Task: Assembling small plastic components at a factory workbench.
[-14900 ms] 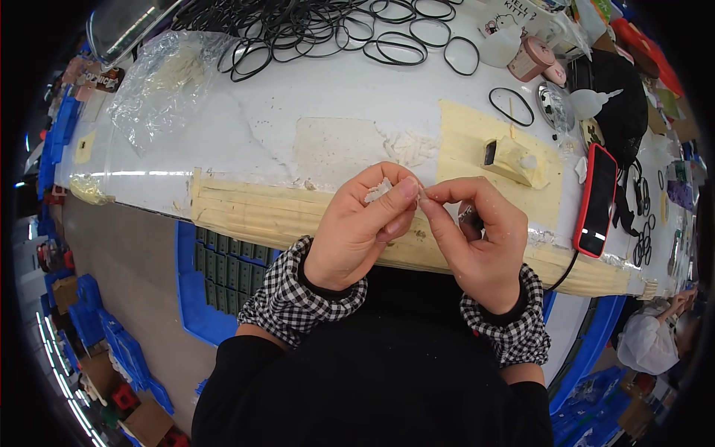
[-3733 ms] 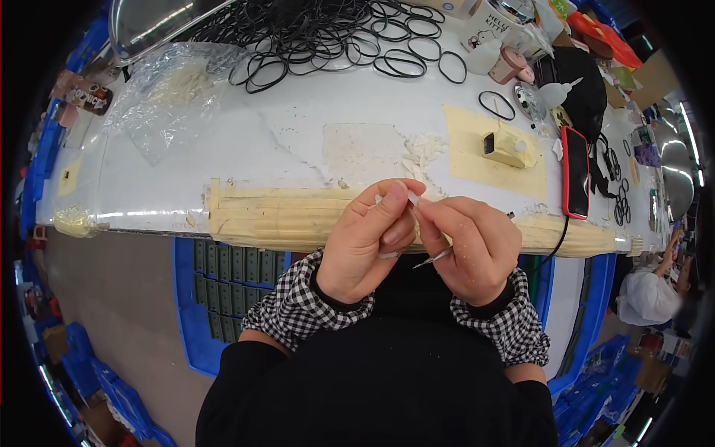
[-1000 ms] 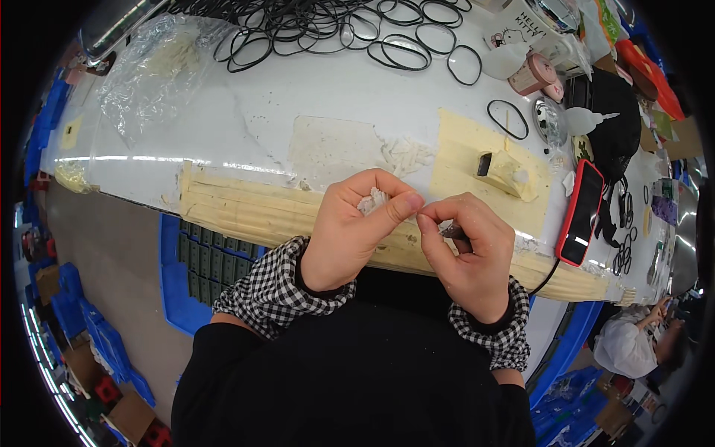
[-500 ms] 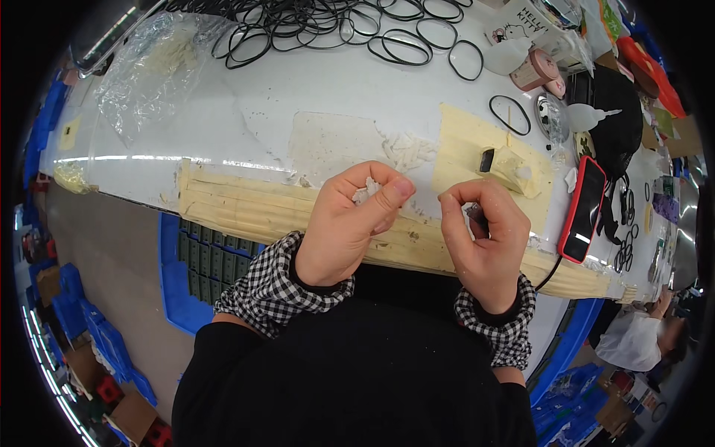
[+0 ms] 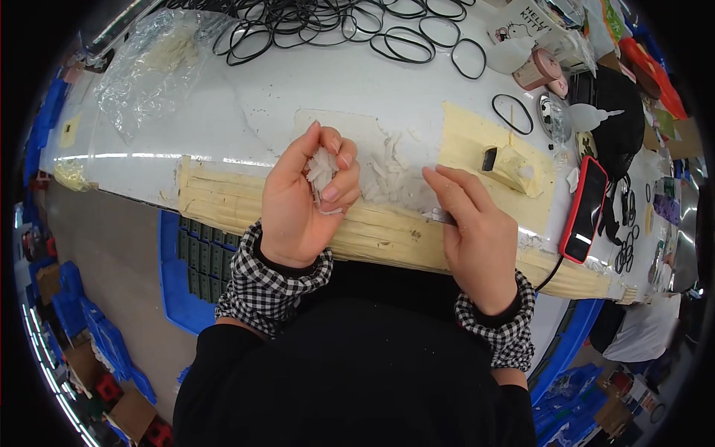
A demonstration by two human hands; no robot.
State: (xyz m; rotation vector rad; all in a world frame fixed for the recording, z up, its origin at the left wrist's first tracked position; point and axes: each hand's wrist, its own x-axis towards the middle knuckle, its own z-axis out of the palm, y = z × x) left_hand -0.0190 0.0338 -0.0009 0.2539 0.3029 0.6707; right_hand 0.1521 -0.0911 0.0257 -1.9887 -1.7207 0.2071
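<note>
My left hand (image 5: 294, 208) is turned palm up, its fingers curled around a clump of thin white scraps (image 5: 322, 173). One thin strip hangs out near the heel of the palm. Under the thumb of my right hand (image 5: 480, 249) is a small flat metal piece (image 5: 439, 216); its tip shows, the rest is hidden by the hand, so its kind is unclear. Index and middle fingers of that hand reach forward over the table edge. Between the hands, loose white shavings (image 5: 389, 167) lie on a clear sheet (image 5: 320, 123) on the white table.
Black rubber rings (image 5: 402, 45) spread across the back. A clear plastic bag (image 5: 153, 74) lies at the left. On the right are a taped block (image 5: 514, 171), a red-cased phone (image 5: 583, 212) with a cable, and a pink cup (image 5: 538, 71). Yellow tape (image 5: 223, 197) covers the front edge.
My left hand has moved left and rolled palm up, showing more white scraps. My right hand has turned, its fingers extended and the metal tip exposed. The table shavings look more spread out.
</note>
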